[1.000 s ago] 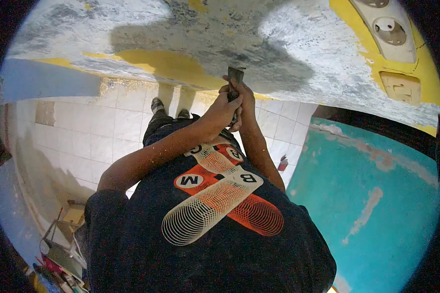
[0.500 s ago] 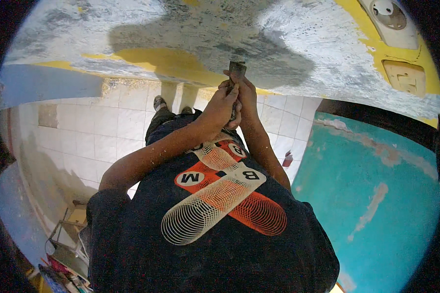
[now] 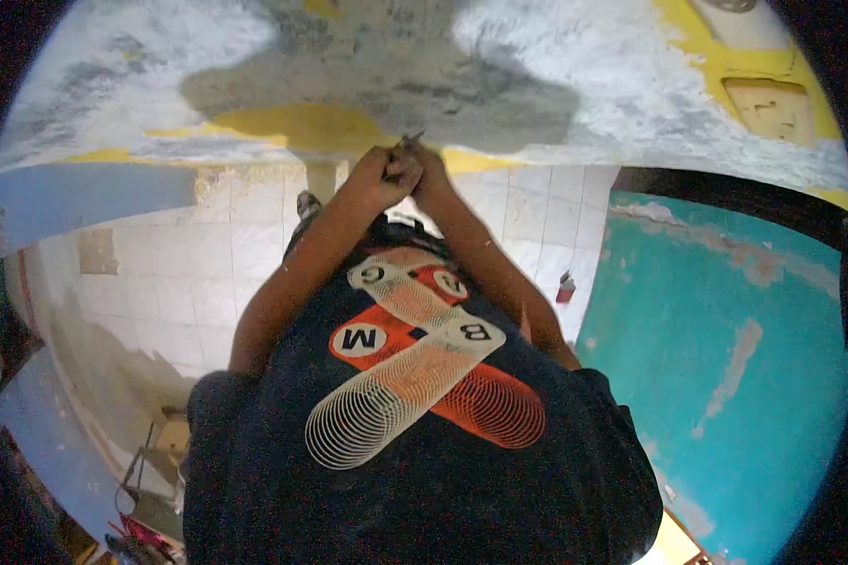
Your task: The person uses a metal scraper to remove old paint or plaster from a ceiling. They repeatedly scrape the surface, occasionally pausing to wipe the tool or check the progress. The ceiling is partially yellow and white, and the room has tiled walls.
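Observation:
Both of my hands are closed together around a scraper (image 3: 413,138), close to the lower part of the wall. My left hand (image 3: 375,175) wraps its handle from the left, and my right hand (image 3: 428,173) closes in from the right, its fingers against the left ones. Only a small dark bit of the blade pokes out above the knuckles; the handle is hidden in the grip. Patchy grey-white wall (image 3: 528,56) with leftover yellow paint (image 3: 297,122) rises in front of the hands. Whether the blade touches it, I cannot tell.
An outlet plate (image 3: 771,108) sits on the wall at the upper right. A teal panel (image 3: 678,311) with chipped patches stands on the right. White floor tiles (image 3: 226,245) lie below, with a small red object (image 3: 565,288). Clutter (image 3: 146,537) fills the lower left.
My hands have moved left and lower along the wall with the scraper. Its blade showed its flat side before; now it appears as a narrow sliver. The view has tilted down.

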Action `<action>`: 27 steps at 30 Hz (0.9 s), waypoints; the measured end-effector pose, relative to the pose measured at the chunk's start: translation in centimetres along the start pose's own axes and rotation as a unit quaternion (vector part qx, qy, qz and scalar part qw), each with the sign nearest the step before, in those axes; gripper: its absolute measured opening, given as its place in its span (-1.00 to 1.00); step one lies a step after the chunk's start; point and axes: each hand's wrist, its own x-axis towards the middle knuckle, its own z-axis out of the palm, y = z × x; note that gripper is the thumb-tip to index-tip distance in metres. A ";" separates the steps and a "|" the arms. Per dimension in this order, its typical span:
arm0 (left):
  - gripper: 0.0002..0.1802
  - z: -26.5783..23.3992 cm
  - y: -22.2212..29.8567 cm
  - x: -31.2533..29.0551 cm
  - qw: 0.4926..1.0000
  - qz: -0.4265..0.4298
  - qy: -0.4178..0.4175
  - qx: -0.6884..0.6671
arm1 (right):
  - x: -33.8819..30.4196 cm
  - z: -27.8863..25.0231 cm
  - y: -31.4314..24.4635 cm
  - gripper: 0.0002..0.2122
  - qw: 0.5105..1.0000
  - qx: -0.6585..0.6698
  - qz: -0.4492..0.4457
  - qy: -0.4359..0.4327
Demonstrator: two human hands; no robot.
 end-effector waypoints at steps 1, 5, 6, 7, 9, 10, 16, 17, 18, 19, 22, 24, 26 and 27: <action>-0.61 -0.9 0.4 0.3 0.999 -0.027 -0.008 0.022 | -0.1 0.9 0.5 -0.85 0.999 0.035 -0.008 0.001; -0.77 1.6 -7.1 1.1 0.768 -0.103 -0.062 -0.629 | 0.1 1.1 0.5 -0.83 0.997 0.010 0.079 -0.012; -0.83 1.6 -6.9 0.9 0.663 -0.176 -0.069 -0.724 | -1.2 2.2 -0.8 -0.83 0.994 -0.016 0.107 0.007; -0.89 1.1 -4.1 0.7 0.540 -0.247 -0.084 -0.800 | -1.5 2.1 -1.2 -0.80 0.994 -0.008 0.111 0.020; -0.91 0.4 0.3 -0.1 0.610 -0.310 -0.012 -0.729 | -2.1 1.6 -1.2 -0.78 0.991 -0.005 0.135 0.014; -0.88 0.1 1.3 -0.2 0.642 -0.338 0.024 -0.688 | -2.2 1.6 -1.3 -0.77 0.989 -0.004 0.145 0.008; -0.76 0.3 0.2 -1.8 0.655 -0.351 0.025 -0.668 | -2.0 2.0 0.2 -0.72 0.991 -0.052 0.118 0.019; -0.76 0.2 0.2 -2.2 0.652 -0.336 0.016 -0.680 | -2.3 2.4 0.2 -0.72 0.992 -0.074 0.103 0.024; -0.74 0.0 0.3 -2.7 0.659 -0.359 0.020 -0.661 | -2.3 2.4 0.7 -0.72 0.993 -0.089 0.078 0.015; -0.73 -0.6 1.3 -3.0 0.666 -0.379 0.024 -0.642 | -2.1 2.5 1.0 -0.72 0.993 -0.106 0.051 0.006; -0.69 -2.0 2.0 -4.0 0.652 -0.370 -0.025 -0.662 | -2.1 3.1 1.5 -0.73 0.992 -0.124 0.012 0.008; -0.68 -2.8 1.8 -4.4 0.645 -0.356 -0.044 -0.675 | -2.4 4.2 1.5 -0.74 0.992 -0.119 0.015 0.026; -0.69 -3.3 1.6 -4.1 0.654 -0.356 -0.036 -0.666 | -3.0 5.6 0.7 -0.76 0.992 -0.109 0.031 0.057; -0.69 -3.7 0.9 -4.2 0.652 -0.353 -0.050 -0.669 | -2.5 5.7 1.3 -0.77 0.993 -0.105 0.020 0.056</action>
